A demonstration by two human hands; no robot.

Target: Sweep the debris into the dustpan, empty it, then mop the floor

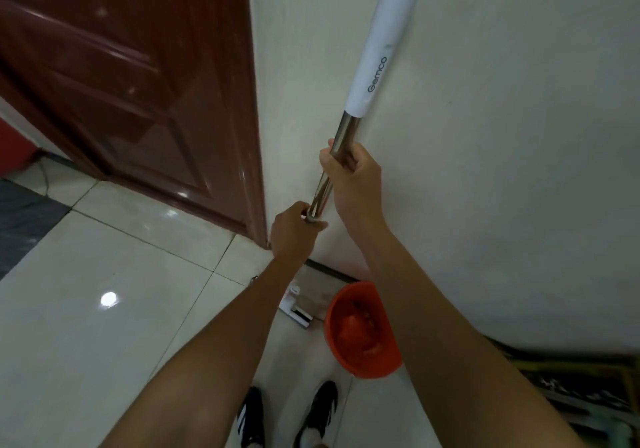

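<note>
Curling round the mop handle [346, 136], fingers of the right hand [349, 174] are gripping its steel section; the left hand [294, 229] is gripping lower, at seven o'clock. Keeping both grips firm should be steadying the pole. Its white sleeve is rising toward one o'clock; the mop head [299, 312] is lying by the orange basin [360, 330].

Both hands grip the mop pole [349, 125] before a cream wall [502, 136]: right hand [349, 174] on the steel part below the white sleeve, left hand [294, 233] lower. On the tiled floor [104, 274] below, the mop head [299, 312] lies beside an orange bucket [360, 330]; a brown door [138, 94] stands left
</note>
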